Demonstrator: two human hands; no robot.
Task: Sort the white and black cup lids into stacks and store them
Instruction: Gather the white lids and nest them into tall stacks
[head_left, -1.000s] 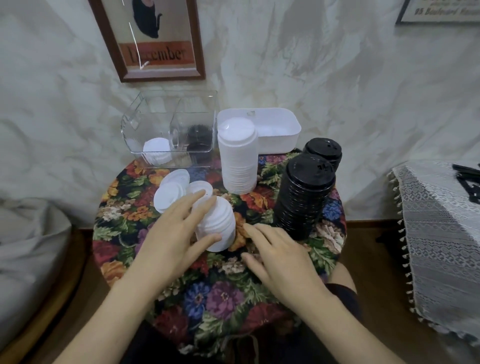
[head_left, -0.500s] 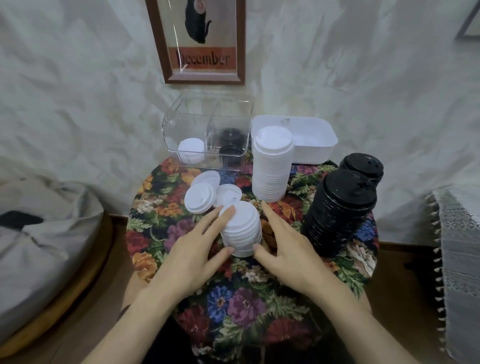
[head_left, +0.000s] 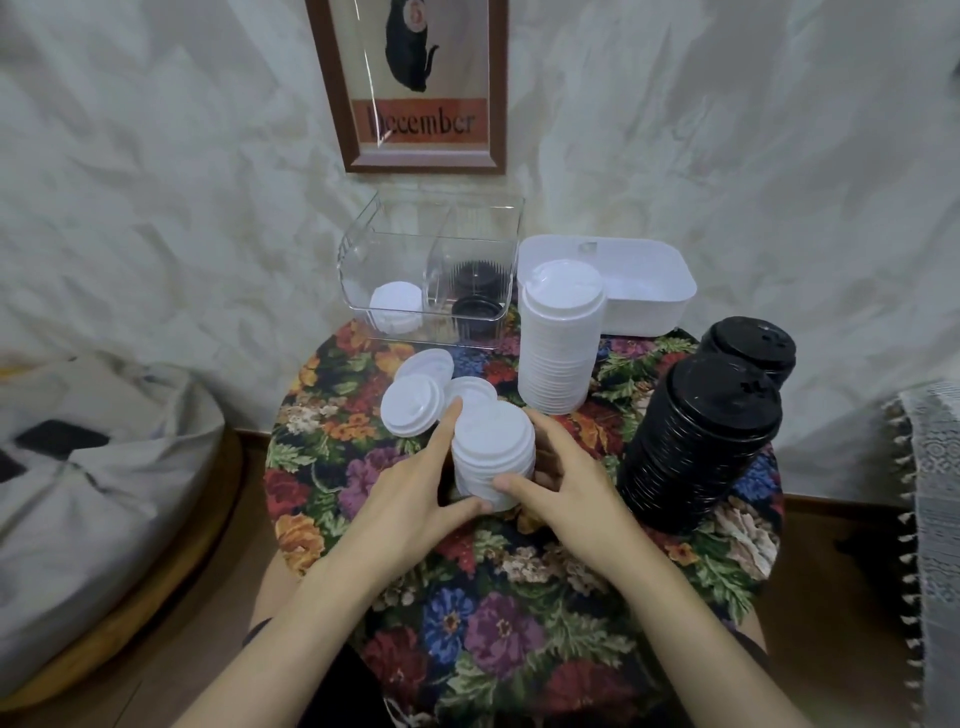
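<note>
A short stack of white lids (head_left: 493, 449) stands on the flowered table (head_left: 519, 623). My left hand (head_left: 415, 488) grips its left side, forefinger along the stack. My right hand (head_left: 566, 488) grips its right side, thumb in front. Three loose white lids (head_left: 413, 408) lie just behind on the left. A tall white lid stack (head_left: 561, 338) stands behind. Two tall black lid stacks (head_left: 701, 441) stand at the right. A clear two-part bin (head_left: 436, 270) at the back holds white lids (head_left: 396, 306) in its left part and black lids (head_left: 475, 299) in its right part.
A white tub (head_left: 649, 291) sits behind the tall white stack. A framed picture (head_left: 421, 88) hangs on the wall. A grey cushion (head_left: 88, 467) lies on the floor to the left. A lace-covered table (head_left: 930, 493) stands at the right edge.
The short white stack went from tilted to upright. My right hand moved in from the tablecloth and took hold of its right side; my left hand now holds its left side.
</note>
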